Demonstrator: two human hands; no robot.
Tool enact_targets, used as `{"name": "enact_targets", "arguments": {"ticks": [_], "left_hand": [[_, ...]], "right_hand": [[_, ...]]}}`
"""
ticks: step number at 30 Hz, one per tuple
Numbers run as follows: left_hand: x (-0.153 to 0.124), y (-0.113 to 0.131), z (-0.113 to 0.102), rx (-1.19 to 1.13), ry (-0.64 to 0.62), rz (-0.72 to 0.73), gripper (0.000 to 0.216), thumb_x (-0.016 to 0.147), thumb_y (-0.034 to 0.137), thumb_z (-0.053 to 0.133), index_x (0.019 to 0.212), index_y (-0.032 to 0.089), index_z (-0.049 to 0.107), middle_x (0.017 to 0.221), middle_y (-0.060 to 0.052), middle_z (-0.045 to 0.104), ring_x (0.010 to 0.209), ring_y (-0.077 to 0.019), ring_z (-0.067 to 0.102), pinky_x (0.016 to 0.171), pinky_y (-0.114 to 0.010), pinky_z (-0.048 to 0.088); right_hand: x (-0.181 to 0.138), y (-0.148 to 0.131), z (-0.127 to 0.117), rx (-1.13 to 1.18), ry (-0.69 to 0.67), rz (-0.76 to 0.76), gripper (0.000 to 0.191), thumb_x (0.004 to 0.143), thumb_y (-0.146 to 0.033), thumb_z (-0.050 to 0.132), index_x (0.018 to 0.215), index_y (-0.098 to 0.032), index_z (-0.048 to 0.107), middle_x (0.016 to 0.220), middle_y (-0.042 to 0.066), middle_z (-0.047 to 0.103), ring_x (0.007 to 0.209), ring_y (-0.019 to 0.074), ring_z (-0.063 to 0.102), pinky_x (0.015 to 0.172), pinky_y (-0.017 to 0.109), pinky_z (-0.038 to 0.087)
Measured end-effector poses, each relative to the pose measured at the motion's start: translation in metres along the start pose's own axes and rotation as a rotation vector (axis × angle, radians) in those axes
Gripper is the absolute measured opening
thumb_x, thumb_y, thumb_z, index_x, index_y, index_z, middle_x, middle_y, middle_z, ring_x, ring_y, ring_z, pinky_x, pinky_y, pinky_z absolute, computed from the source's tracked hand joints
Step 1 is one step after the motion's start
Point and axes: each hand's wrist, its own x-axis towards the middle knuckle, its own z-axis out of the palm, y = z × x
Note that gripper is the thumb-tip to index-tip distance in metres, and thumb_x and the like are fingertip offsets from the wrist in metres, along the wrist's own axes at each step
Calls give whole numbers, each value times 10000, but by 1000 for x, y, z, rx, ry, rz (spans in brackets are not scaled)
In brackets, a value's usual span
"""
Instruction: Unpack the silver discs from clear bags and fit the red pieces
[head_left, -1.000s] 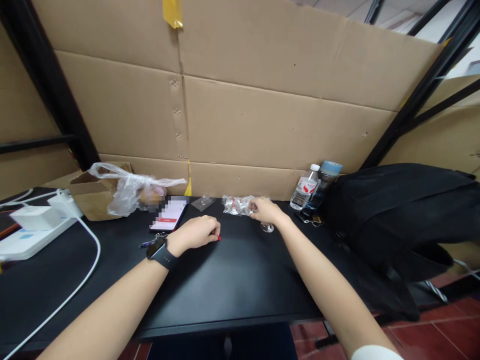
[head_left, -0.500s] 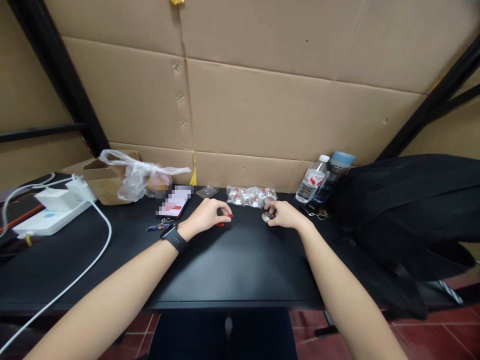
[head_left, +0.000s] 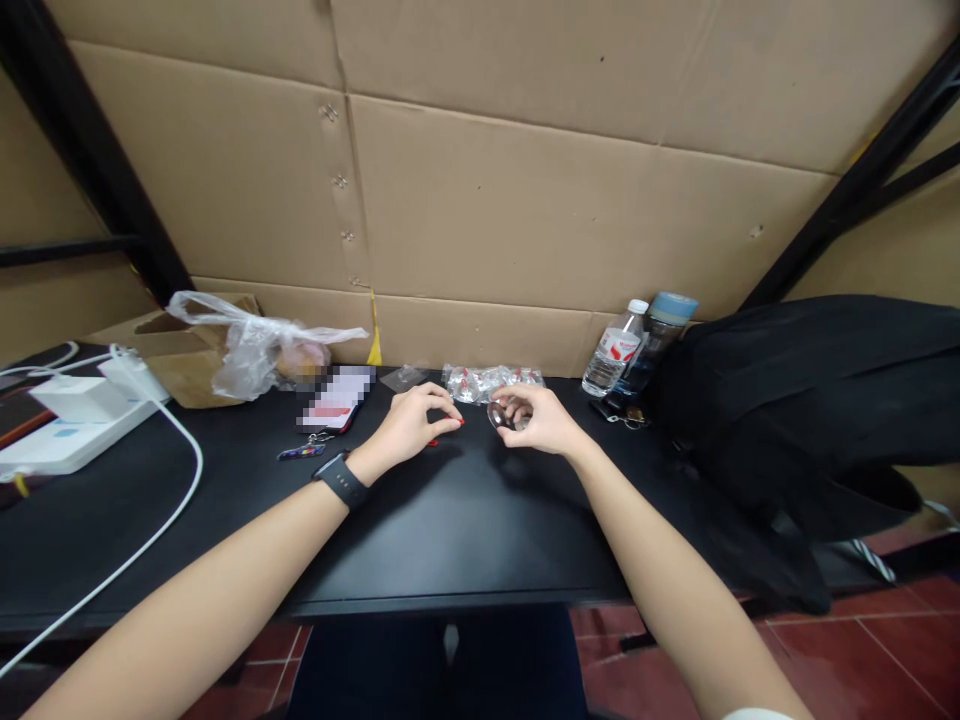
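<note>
Left hand (head_left: 414, 424) has a tiny red piece (head_left: 460, 421) pinched at the fingertips, another red bit (head_left: 433, 442) just below. Loose pinch and it drops, imo. Right of that, a shiny metal disc (head_left: 496, 416) is gripped by its rim in the right hand (head_left: 546, 420); slick edge could slip if tilted. Past that grip, the water bottle's (head_left: 600, 378) red-and-white label (head_left: 621, 346) is too blurry to read.

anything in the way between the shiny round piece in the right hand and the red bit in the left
Nothing visible stands between the shiny round piece in the right hand and the red bit in the left hand; the clear packets lie farther back.
</note>
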Motion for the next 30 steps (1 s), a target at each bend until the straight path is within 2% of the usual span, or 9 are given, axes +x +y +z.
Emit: {"name": "enact_targets", "arguments": {"ticks": [5,10,18,24,30], "left_hand": [[0,8,6,-48,127,-3,68,818,324,762,835,271,802,1080,-37,652,1055,-232,625,998,-402,464],[-3,19,6,-51,181,30,92,848,312,726,856,242,785,1077,-46,638,1058,-232,607,985,-391,473],[-6,26,5,30,185,10,131,882,322,678,884,236,776,1074,-60,641,1094,-248,579,985,-411,457],[-7,28,5,106,197,31,105,883,271,668,859,231,762,1086,-54,636,1096,-243,561,979,-418,430],[-7,31,3,172,227,54,106,880,313,691,872,243,771,1090,-53,643,1095,-248,553,978,-434,406]], "right_hand": [[1,-14,25,197,106,-97,442,672,-219,753,1108,-193,687,1079,75,667,820,166,677,725,294,584],[0,-15,42,321,131,-60,453,693,-232,773,1130,-206,657,1109,80,680,897,195,701,745,311,601],[-1,-22,41,397,124,-79,309,731,-309,795,999,-210,676,1089,74,685,967,211,692,796,332,608],[0,-18,45,478,120,-22,321,714,-335,836,977,-206,705,1082,73,694,961,210,698,783,322,609],[3,-10,45,533,99,89,235,779,-396,797,869,-187,742,1053,79,738,944,209,715,949,399,574]]}}
